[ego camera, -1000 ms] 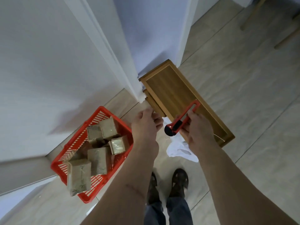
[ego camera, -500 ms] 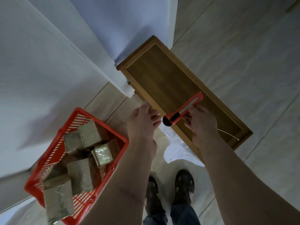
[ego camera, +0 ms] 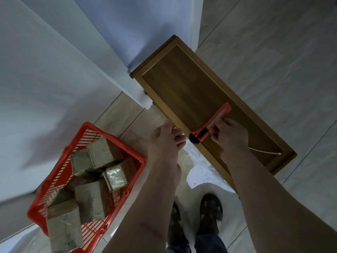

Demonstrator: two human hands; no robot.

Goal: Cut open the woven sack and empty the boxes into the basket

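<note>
Utility knife (ego camera: 209, 126), light, rigid plastic: my right hand (ego camera: 228, 136) pinched its grip end; left hand (ego camera: 165, 145) relaxed, empty; cardboard boxes (ego camera: 91, 179) filled basket (ego camera: 87, 127).

Both forearms reaching forward and down, right hand (ego camera: 228, 136) pinching a red utility knife (ego camera: 209, 125) with curled fingers, left hand (ego camera: 165, 143) hovering beside it, fingers loosely bent, holding nothing.
</note>
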